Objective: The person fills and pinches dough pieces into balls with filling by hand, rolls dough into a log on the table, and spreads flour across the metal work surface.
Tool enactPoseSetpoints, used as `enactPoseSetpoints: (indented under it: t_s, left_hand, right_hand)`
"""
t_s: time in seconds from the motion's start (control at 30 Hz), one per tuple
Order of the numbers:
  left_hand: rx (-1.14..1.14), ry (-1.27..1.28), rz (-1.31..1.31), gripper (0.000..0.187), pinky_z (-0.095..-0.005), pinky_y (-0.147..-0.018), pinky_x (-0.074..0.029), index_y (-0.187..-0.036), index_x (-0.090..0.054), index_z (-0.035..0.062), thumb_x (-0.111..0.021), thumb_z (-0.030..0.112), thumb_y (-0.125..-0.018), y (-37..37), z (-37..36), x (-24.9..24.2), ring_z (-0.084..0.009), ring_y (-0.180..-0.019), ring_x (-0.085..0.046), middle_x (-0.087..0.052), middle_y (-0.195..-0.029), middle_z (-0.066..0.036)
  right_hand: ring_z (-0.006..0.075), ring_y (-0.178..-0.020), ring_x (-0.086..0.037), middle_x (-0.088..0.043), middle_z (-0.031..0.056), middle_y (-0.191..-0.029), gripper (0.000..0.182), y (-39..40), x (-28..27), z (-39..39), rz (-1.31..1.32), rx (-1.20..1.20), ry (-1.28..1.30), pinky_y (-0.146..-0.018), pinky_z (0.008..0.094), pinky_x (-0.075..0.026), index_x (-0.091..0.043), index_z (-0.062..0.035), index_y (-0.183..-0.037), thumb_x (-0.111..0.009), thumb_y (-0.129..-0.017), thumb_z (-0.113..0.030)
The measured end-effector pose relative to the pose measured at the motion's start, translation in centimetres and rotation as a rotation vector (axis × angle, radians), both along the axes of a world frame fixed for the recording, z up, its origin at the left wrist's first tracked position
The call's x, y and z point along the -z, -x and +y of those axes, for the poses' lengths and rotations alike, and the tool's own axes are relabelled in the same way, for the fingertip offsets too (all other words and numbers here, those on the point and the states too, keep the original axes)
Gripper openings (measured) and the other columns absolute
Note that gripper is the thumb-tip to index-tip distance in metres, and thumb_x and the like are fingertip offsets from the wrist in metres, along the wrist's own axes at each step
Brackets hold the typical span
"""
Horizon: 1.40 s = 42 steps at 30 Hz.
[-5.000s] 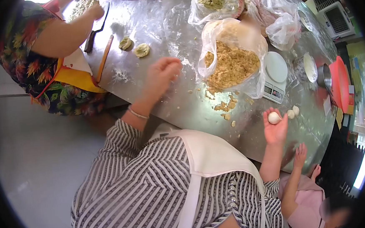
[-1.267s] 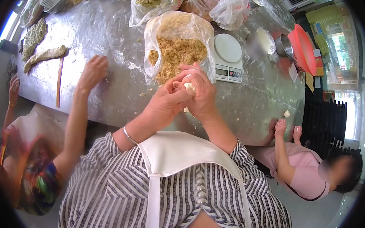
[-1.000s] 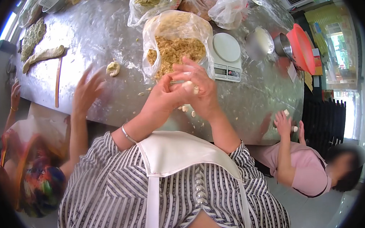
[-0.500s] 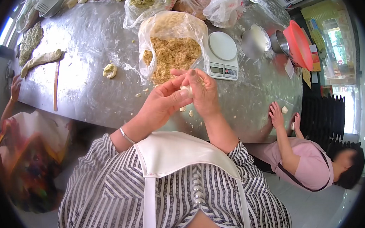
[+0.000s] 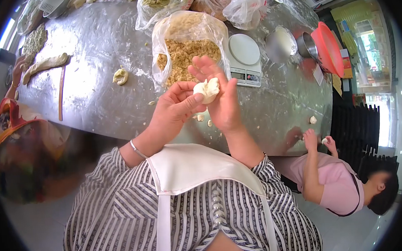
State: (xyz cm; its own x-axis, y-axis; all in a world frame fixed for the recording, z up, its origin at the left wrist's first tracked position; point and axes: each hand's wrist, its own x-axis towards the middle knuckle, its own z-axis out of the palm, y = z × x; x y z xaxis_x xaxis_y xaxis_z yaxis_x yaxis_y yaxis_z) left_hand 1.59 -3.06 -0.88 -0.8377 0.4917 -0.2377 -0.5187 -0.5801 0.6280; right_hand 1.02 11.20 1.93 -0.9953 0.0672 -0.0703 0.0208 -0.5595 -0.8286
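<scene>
Between the thumb and fingers of my left hand (image 5: 172,109) is a small pale piece of dough (image 5: 207,91), with folds gathered on its top. My right hand (image 5: 225,106) lies open against the dough's other side, its palm up and fingers stretched away from me. Just beyond my hands stands a clear plastic bag (image 5: 159,40) of crumbly brown filling (image 5: 188,52). Small dough crumbs (image 5: 200,118) lie on the metal table (image 5: 130,102) beneath my hands.
A white kitchen scale (image 5: 245,54) sits right of the bag, with a metal bowl (image 5: 307,45) and a red basin (image 5: 327,48) farther right. At left lie a long dough strip (image 5: 45,67) and a wooden stick (image 5: 62,93). Co-workers' hands are at left (image 5: 19,70) and right (image 5: 310,139).
My right hand has opened from around the dough, exposing its gathered top. The right co-worker's hands have drawn back towards the table edge; the left one's hand has moved up to the dough strip.
</scene>
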Motion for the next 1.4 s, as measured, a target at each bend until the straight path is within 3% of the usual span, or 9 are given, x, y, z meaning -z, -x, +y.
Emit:
enactPoseSetpoints:
  t_s: [0.17,0.23,0.43,0.63,0.8,0.93,1.1,1.2,1.4]
  left_hand:
    - [0.058,0.090,0.023,0.035,-0.0318,-0.092,-0.058,-0.130,-0.061,0.0012,-0.070,0.019,-0.101,0.1,-0.2,-0.2,-0.0151,-0.106,-0.069,-0.070,-0.120,-0.008]
    - [0.057,0.051,0.053,0.033,-0.0323,-0.093,-0.059,-0.129,-0.062,0.0012,-0.070,0.019,-0.102,-0.4,0.1,-0.8,-0.0157,-0.104,-0.070,-0.070,-0.118,-0.008]
    - [0.008,-0.001,-0.079,0.034,-0.0352,-0.100,-0.056,-0.131,-0.061,0.0013,-0.069,0.017,-0.102,0.3,-0.5,0.4,-0.0163,-0.113,-0.067,-0.068,-0.122,-0.007]
    - [0.041,-0.064,-0.062,0.032,-0.0348,-0.101,-0.057,-0.130,-0.061,0.0018,-0.069,0.016,-0.102,-0.2,0.5,-0.9,-0.0181,-0.115,-0.067,-0.066,-0.126,-0.008]
    - [0.071,-0.097,-0.141,0.034,-0.0345,-0.102,-0.057,-0.132,-0.060,0.0016,-0.068,0.014,-0.102,0.3,-0.4,0.3,-0.0185,-0.118,-0.066,-0.065,-0.127,-0.009]
    - [0.080,-0.137,-0.109,0.034,-0.0341,-0.099,-0.059,-0.132,-0.059,0.0016,-0.068,0.015,-0.102,-0.1,0.5,-1.1,-0.0182,-0.114,-0.068,-0.067,-0.124,-0.009]
    - [0.054,-0.078,-0.187,0.031,-0.0332,-0.096,-0.061,-0.134,-0.057,0.0015,-0.062,0.013,-0.105,0.2,0.0,0.7,-0.0175,-0.105,-0.071,-0.069,-0.122,-0.012]
    - [0.093,-0.117,-0.178,0.032,-0.0332,-0.094,-0.061,-0.133,-0.057,0.0015,-0.063,0.015,-0.105,0.0,0.2,0.3,-0.0174,-0.103,-0.071,-0.069,-0.120,-0.011]
    - [0.137,-0.027,-0.160,0.035,-0.0335,-0.090,-0.061,-0.136,-0.056,0.0023,-0.061,0.020,-0.106,0.3,0.1,1.4,-0.0160,-0.101,-0.070,-0.068,-0.118,-0.009]
  right_hand:
    - [0.0281,-0.137,-0.054,-0.065,0.0134,-0.133,0.054,0.0,2.0,2.3,0.088,-0.245,-0.364,-0.115,0.0450,-0.041,-0.062,-0.0033,-0.131,-0.053,-0.107,-0.051]
    - [0.0266,-0.141,-0.049,-0.062,0.0126,-0.140,0.058,-0.2,2.4,3.2,0.055,-0.353,-0.358,-0.117,0.0444,-0.037,-0.059,-0.0035,-0.139,-0.054,-0.106,-0.052]
    - [0.0266,-0.124,-0.064,-0.071,0.0141,-0.123,0.060,-0.4,-0.5,-0.3,-0.009,-0.034,0.020,-0.107,0.0409,-0.049,-0.068,-0.0002,-0.122,-0.042,-0.110,-0.053]
    - [0.0263,-0.130,-0.058,-0.060,0.0145,-0.143,0.072,-0.1,2.3,2.8,-0.060,-0.315,-0.225,-0.113,0.0410,-0.042,-0.056,0.0003,-0.142,-0.036,-0.109,-0.060]
    - [0.0310,-0.123,-0.063,-0.066,0.0168,-0.134,0.074,-0.1,1.2,-0.1,0.013,-0.014,-0.127,-0.107,0.0463,-0.048,-0.062,0.0007,-0.134,-0.028,-0.110,-0.060]
    - [0.0306,-0.121,-0.064,-0.067,0.0175,-0.131,0.074,-0.2,2.3,2.4,-0.019,-0.280,-0.367,-0.107,0.0462,-0.049,-0.063,0.0007,-0.131,-0.026,-0.111,-0.060]
    - [0.0253,-0.103,-0.071,-0.073,0.0182,-0.115,0.066,0.1,-0.7,-1.0,-0.145,0.119,0.083,-0.095,0.0378,-0.056,-0.070,0.0022,-0.114,-0.029,-0.114,-0.049]
    - [0.0254,-0.103,-0.071,-0.073,0.0178,-0.115,0.064,-0.3,1.6,1.7,-0.021,-0.189,-0.348,-0.095,0.0374,-0.056,-0.070,0.0014,-0.114,-0.030,-0.114,-0.048]
    - [0.0296,-0.103,-0.072,-0.073,0.0181,-0.102,0.057,0.0,1.3,0.3,-0.070,0.039,-0.175,-0.096,0.0423,-0.056,-0.066,-0.0010,-0.107,-0.034,-0.113,-0.047]
